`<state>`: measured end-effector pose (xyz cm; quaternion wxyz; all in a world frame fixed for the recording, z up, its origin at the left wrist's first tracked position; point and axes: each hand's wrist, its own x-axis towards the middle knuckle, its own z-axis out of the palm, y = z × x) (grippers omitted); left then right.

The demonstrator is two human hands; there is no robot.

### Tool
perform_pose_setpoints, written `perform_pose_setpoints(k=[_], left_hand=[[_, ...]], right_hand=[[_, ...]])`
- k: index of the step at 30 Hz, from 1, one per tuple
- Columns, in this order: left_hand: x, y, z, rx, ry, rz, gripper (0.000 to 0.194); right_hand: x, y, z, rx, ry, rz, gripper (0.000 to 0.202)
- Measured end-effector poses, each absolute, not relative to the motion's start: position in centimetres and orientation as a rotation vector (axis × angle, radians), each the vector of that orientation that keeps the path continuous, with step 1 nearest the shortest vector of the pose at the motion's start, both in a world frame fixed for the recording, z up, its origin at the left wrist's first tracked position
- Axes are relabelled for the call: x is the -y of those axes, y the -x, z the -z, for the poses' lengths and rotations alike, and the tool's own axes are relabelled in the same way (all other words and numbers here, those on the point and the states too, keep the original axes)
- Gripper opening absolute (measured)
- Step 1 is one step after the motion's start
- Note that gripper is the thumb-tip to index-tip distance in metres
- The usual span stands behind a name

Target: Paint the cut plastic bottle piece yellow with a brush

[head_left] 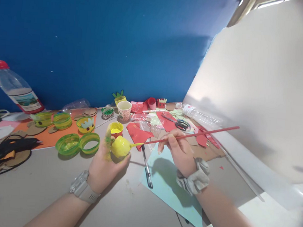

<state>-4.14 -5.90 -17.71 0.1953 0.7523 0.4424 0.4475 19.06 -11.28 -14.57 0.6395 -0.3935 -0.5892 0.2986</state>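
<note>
Between the thumb and fingers of my left hand (pixel 109 161) is a small yellow-painted cup (pixel 121 148), tilted toward the right. Yellow and green paint marks those fingers. My right hand (pixel 178 149) is closed around a thin red paintbrush (pixel 205 133), whose yellow-coated tip meets the painted cup. Just behind my left hand stands a small pot of yellow paint (pixel 116 128). Below the brush, a black pen (pixel 147 169) lies against a light blue sheet of paper (pixel 171 188).
Green-painted rings (pixel 67 144) and a hot glue gun (pixel 3 154) lie at the left, near a red-capped bottle (pixel 19 89). Behind stand a paper cup (pixel 124 110) and scissors (pixel 177 123) on red paper. A plastic bottle (pixel 201 115) lies at the back right.
</note>
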Motion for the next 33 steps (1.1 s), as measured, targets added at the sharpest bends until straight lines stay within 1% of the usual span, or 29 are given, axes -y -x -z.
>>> perform_pose_setpoints(k=[4,9,14,20,26,29,33], left_hand=[[5.9,4.0,17.5,-1.300,-2.073,-1.262,0.092],[5.7,4.1,17.9,-1.241,-2.096,-1.288,0.088],[5.6,4.1,18.0,-1.207,-2.124,-1.341,0.102],[5.5,4.3,18.3,-1.087,-2.170,-1.397,0.110],[5.4,4.5,18.5,-1.052,-2.177,-1.423,0.110],[5.4,4.5,18.5,-1.050,-2.189,-1.424,0.111],[5.5,4.5,18.5,-1.047,-2.184,-1.430,0.112]], right_hand=[[12.0,-18.6,14.6,1.416,0.918,-0.649,0.024],[12.0,-18.8,14.7,1.437,0.875,-0.615,0.021],[11.9,-19.1,14.8,1.452,0.898,-0.616,0.025],[11.5,-19.1,14.9,1.359,0.877,-0.650,0.026],[11.2,-19.7,14.7,1.289,0.923,-0.598,0.029],[11.2,-19.6,14.7,1.278,0.881,-0.648,0.030],[11.2,-19.6,14.7,1.300,0.865,-0.740,0.025]])
